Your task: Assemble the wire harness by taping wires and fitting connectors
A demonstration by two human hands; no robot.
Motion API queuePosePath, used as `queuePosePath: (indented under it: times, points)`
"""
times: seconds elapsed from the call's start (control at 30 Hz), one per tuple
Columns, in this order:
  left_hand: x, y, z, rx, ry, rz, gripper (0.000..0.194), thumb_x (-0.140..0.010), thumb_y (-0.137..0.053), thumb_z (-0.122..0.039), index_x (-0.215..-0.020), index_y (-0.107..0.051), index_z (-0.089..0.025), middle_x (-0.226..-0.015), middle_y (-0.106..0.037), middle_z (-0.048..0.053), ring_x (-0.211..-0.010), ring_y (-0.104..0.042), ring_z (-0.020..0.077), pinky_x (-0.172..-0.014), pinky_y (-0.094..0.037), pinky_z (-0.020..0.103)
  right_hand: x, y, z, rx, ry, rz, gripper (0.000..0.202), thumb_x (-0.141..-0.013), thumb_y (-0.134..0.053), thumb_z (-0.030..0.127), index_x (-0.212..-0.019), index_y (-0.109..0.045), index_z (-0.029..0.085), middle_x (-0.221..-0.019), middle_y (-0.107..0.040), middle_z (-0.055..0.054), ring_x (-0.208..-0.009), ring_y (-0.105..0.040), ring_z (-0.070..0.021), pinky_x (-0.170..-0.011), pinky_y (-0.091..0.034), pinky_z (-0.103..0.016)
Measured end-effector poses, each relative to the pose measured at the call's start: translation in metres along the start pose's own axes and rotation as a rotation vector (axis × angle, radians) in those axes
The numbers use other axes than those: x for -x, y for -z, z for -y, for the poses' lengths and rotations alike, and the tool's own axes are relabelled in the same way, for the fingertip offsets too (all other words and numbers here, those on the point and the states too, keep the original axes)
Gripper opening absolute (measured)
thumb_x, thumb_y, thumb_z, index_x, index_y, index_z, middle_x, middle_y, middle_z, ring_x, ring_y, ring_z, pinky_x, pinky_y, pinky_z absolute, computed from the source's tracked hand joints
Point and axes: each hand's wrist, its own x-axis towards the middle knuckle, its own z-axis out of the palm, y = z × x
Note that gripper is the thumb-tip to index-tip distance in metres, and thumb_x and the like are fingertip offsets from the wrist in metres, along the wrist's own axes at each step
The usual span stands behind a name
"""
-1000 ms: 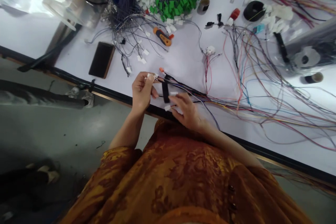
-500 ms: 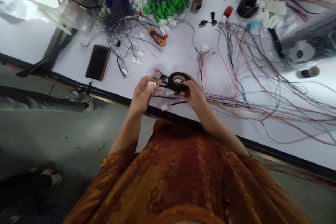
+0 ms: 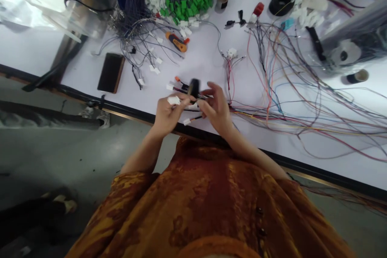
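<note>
Tape roll [image 3: 194, 88] (blurry) between hands [image 3: 167, 116] [image 3: 220, 113]

The rust-orange patterned top [image 3: 208, 197] has elbow-length sleeves [image 3: 128, 191] and small dark buttons [image 3: 262, 232]

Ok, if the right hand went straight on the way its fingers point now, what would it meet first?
The right hand would most likely meet the black tape roll first, just ahead of it. The roll is blurred and depth is unclear, so the hand might pass over it.
</note>
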Motion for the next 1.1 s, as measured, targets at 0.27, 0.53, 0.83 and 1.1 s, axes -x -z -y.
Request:
queuePosePath:
  times: [0.27,0.53,0.83,1.1]
  points:
    - [-0.02,-0.006,0.03,0.077,0.055,-0.293,0.04,-0.092,-0.062,-0.056,-0.084,-0.071,-0.018,-0.072,-0.072,0.002,-0.045,-0.059,0.0076,-0.04,-0.044,0.017,0.014,0.012,-0.021,0.073,0.03,0.05,0.042,-0.091,-0.058,0.041,-0.132,-0.055,0.031,-0.108,-0.062,-0.009,-0.084,-0.063,-0.0208,-0.063,-0.057,-0.033]
    - [0.0,-0.01,-0.006,-0.037,-0.061,0.08,0.024,-0.084,-0.075,-0.047,-0.084,-0.071,-0.023,-0.094,-0.076,0.007,-0.112,-0.07,0.0243,-0.102,-0.056,0.038,-0.011,0.007,-0.004,-0.257,-0.158,-0.094,0.056,-0.084,-0.067,0.047,-0.133,-0.044,0.03,-0.1,-0.062,-0.002,-0.055,-0.05,-0.0093,-0.042,-0.045,-0.024]
    - [-0.004,-0.001,-0.014,-0.101,-0.068,-0.036,0.038,-0.097,-0.054,-0.053,-0.09,-0.069,-0.019,-0.086,-0.076,0.005,-0.055,-0.065,0.0085,-0.052,-0.053,0.018,-0.008,0.029,-0.008,-0.108,-0.178,0.192,0.066,-0.064,-0.083,0.027,-0.123,-0.053,0.023,-0.108,-0.064,-0.003,-0.053,-0.047,-0.003,-0.043,-0.044,-0.019]
    - [0.014,-0.007,-0.02,-0.259,-0.284,0.217,0.022,-0.094,-0.064,-0.041,-0.097,-0.072,-0.02,-0.106,-0.078,0.008,-0.104,-0.074,0.0201,-0.096,-0.059,0.034,-0.024,0.028,0.009,-0.569,-0.443,0.086,0.032,-0.08,-0.07,0.04,-0.102,-0.054,0.023,-0.066,-0.059,0.007,-0.038,-0.035,-0.0034,-0.033,-0.025,-0.019]
